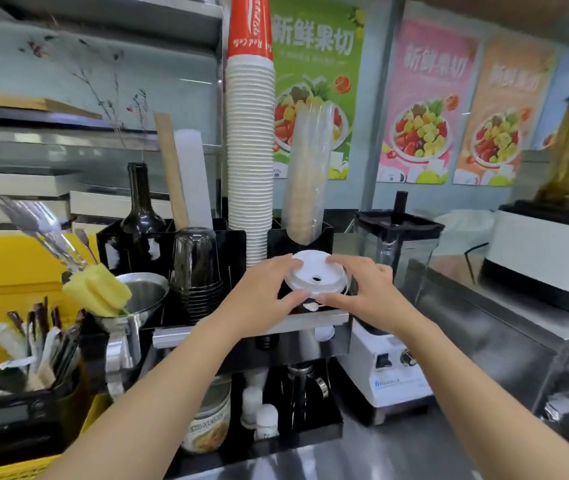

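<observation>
A white plastic cup lid [314,273] with a round sip hole lies on top of a stack in the black organiser rack [238,233]. My left hand [262,289] grips its left rim between thumb and fingers. From the other side, my right hand [362,289] pinches the right rim, thumb at the front and fingers over the far edge. What sits beneath the lid is mostly hidden by both hands.
A tall stack of white paper cups [250,150] and a sleeve of clear cups [307,174] rise behind the lid. Black cups [196,271], a dark bottle [141,213] and a steel funnel [144,296] stand left. Two blenders [397,306] [553,254] sit right.
</observation>
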Demonstrator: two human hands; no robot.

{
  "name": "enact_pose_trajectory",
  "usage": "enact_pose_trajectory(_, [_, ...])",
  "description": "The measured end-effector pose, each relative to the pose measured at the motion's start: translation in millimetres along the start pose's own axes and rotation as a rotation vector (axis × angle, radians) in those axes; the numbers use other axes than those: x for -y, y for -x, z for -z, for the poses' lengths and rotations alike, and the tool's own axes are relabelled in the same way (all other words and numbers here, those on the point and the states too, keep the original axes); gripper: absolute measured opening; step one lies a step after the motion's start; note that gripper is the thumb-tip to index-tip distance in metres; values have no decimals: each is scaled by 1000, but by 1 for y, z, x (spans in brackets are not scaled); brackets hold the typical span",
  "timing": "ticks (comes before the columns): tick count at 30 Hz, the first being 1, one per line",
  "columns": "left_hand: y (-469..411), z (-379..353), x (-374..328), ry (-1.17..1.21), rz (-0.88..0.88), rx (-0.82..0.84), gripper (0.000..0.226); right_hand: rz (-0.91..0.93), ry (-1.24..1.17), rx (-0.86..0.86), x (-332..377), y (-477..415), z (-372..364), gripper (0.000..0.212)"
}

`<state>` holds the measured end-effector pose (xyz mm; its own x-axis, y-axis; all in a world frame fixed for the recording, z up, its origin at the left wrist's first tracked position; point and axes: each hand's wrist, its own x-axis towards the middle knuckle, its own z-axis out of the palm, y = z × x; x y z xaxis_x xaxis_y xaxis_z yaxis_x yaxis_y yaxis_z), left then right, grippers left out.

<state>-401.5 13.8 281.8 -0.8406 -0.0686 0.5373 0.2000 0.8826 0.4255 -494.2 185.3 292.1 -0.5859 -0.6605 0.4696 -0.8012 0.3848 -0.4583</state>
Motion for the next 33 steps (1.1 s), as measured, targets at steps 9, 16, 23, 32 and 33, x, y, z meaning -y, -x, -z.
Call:
enact_pose_trajectory(9, [-62,-39,29,-124,80,55,40,-98,34,148,-70,-53,-10,58])
enact_pose_trajectory(16, [-69,-57,52,-187,63,56,44,-63,90,170,-101,-67,-33,60])
enact_pose_trajectory(23, [-66,-64,59,-242,70,94,43,5,174,235,-109,-70,-41,58])
enact_pose_trajectory(32, [-55,-70,62,-313,62,88,58,79,236,193,-114,-54,-36,80])
enact_pose_trajectory(33, [-54,-68,61,-307,67,78,59,86,227,169,-112,-52,-35,82])
